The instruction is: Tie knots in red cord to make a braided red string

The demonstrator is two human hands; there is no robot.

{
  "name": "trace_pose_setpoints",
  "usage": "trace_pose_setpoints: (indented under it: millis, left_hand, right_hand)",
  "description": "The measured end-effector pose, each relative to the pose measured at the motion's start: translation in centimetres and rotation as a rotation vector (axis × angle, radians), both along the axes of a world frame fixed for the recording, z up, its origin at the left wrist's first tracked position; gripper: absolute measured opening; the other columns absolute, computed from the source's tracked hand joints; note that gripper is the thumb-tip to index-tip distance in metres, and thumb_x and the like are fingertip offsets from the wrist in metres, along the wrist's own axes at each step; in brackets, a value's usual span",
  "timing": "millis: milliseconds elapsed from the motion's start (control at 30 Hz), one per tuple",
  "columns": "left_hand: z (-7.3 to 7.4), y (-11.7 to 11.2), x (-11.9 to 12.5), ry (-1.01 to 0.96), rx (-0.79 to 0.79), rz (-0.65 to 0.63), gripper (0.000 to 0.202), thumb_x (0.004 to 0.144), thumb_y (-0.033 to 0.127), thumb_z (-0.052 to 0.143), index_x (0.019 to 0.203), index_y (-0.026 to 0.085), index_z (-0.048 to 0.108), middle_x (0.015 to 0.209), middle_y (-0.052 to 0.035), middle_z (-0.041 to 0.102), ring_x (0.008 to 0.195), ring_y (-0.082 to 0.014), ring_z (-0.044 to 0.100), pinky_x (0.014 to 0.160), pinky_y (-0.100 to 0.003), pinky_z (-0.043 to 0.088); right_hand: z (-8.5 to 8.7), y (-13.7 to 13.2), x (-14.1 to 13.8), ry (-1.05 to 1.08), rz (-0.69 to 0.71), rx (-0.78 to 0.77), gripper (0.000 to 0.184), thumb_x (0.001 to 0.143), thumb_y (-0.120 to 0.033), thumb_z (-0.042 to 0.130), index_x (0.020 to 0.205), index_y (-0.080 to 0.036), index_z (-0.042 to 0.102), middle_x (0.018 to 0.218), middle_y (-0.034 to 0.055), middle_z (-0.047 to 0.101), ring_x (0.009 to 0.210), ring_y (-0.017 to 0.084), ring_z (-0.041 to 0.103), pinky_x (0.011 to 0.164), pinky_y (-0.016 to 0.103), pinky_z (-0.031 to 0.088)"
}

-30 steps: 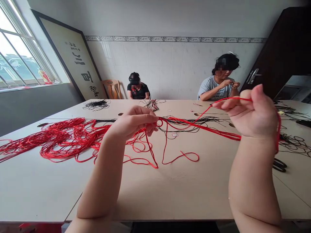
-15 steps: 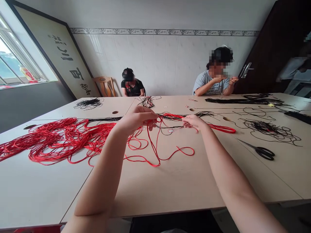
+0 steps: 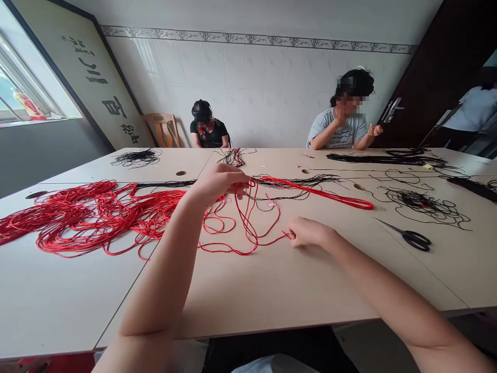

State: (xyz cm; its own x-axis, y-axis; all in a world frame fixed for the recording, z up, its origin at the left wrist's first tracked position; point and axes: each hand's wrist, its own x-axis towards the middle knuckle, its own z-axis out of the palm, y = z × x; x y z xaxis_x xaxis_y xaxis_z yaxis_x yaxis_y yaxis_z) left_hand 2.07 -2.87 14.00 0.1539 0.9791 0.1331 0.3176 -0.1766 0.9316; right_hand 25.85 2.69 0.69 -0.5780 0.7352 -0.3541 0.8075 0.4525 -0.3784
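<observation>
My left hand is closed around a gathered bunch of red cord, held just above the tabletop, with strands dropping from my fingers in long, loose loops onto the table. What I have in hand is this one length, drawn apart from the rest. My right hand lies low on the table with its fingers curled narrow, and a thin cord end reaches right up to my fingertips, though I can't tell whether I'm pinching it. That end is the nearest thing to this hand. Half a second ago, this hand was up by the doubled red loop; now it has dropped away, leaving the loop across the black cords. To my left sits a big red cord heap. To my right lie scissors and a black cord tangle. Across the table, a person in a grey T-shirt has both hands raised.
</observation>
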Motion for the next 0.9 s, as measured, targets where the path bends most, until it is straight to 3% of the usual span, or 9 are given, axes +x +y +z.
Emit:
trace_pose_setpoints:
  millis: [100,200,300,400,467,533,600,767,900]
  left_hand:
    - [0.1,0.0,0.0,-0.009,-0.004,0.008,0.017,0.073,0.018,0.06,0.058,0.011,0.06,0.057,-0.0044,0.058,0.049,-0.01,0.054,0.058,-0.027,0.047]
    - [0.1,0.0,-0.1,-0.052,-0.008,-0.006,0.015,0.073,0.017,0.06,0.06,0.011,0.061,0.056,-0.0035,0.057,0.049,-0.0099,0.054,0.058,-0.027,0.047]
    - [0.1,-0.1,-0.1,-0.096,-0.016,-0.05,0.018,0.073,0.017,0.061,0.057,0.012,0.058,0.052,-0.0014,0.052,0.049,-0.0098,0.053,0.058,-0.027,0.046]
    - [0.1,-0.4,0.1,-0.154,-0.021,-0.098,0.021,0.075,0.017,0.059,0.054,0.013,0.056,0.051,0.0001,0.049,0.049,-0.0091,0.052,0.059,-0.027,0.046]
    - [0.2,-0.6,0.4,-0.21,-0.033,-0.122,0.022,0.075,0.016,0.059,0.054,0.013,0.057,0.051,0.0007,0.048,0.048,-0.0082,0.05,0.062,-0.028,0.047]
    - [0.3,-0.9,0.7,-0.26,-0.051,-0.147,0.023,0.076,0.016,0.059,0.053,0.013,0.056,0.05,0.0011,0.048,0.047,-0.0076,0.048,0.064,-0.029,0.048]
    - [0.5,-1.2,0.9,-0.3,-0.058,-0.165,0.023,0.076,0.016,0.059,0.053,0.013,0.057,0.05,0.0012,0.048,0.048,-0.0077,0.048,0.067,-0.03,0.049]
    - [0.6,-1.5,1.0,-0.392,-0.061,-0.208,0.025,0.078,0.017,0.057,0.053,0.012,0.055,0.051,0.0016,0.049,0.048,-0.0066,0.047,0.065,-0.027,0.047]
    - [0.5,-1.3,1.1,-0.439,-0.071,-0.233,0.022,0.077,0.016,0.057,0.056,0.012,0.056,0.051,0.002,0.049,0.047,-0.0067,0.047,0.064,-0.027,0.046]
  right_hand:
    - [0.9,-0.8,1.6,0.08,0.066,-0.064,0.007,0.056,-0.013,0.057,0.058,-0.015,0.05,0.059,-0.0004,0.051,0.05,0.008,0.039,0.046,0.022,0.026]
    - [3.4,-1.1,3.5,0.255,0.162,-0.141,0.005,0.061,-0.014,0.055,0.065,-0.016,0.052,0.07,0.0,0.057,0.058,0.009,0.046,0.052,0.021,0.036]
    - [7.1,-1.0,5.1,0.793,0.163,-0.066,0.008,0.067,-0.014,0.053,0.063,-0.017,0.046,0.071,-0.0005,0.055,0.064,0.009,0.048,0.056,0.02,0.038]
    - [11.1,-1.2,5.8,1.419,0.131,0.021,0.009,0.068,-0.013,0.06,0.069,-0.021,0.057,0.066,-0.0023,0.053,0.056,0.007,0.046,0.045,0.018,0.033]
    - [13.3,-1.9,5.6,1.668,0.106,0.106,0.021,0.065,-0.013,0.067,0.082,-0.026,0.066,0.063,-0.0029,0.052,0.054,0.007,0.045,0.042,0.017,0.032]
    - [14.4,-3.0,4.8,1.81,0.091,0.215,0.019,0.066,-0.015,0.069,0.082,-0.026,0.069,0.064,-0.0025,0.053,0.055,0.006,0.047,0.044,0.017,0.037]
    - [14.4,-4.0,3.4,1.761,0.084,0.276,0.01,0.069,-0.017,0.068,0.075,-0.025,0.071,0.066,-0.0017,0.057,0.056,0.006,0.05,0.049,0.019,0.043]
    - [12.0,-4.6,-0.9,1.153,0.05,0.171,0.013,0.069,-0.026,0.072,0.081,-0.02,0.071,0.071,0.0028,0.064,0.062,0.013,0.058,0.056,0.025,0.048]
    - [10.9,-3.6,-2.6,1.001,0.009,0.104,0.024,0.075,-0.036,0.065,0.09,-0.017,0.069,0.069,0.0039,0.065,0.06,0.013,0.059,0.057,0.026,0.048]
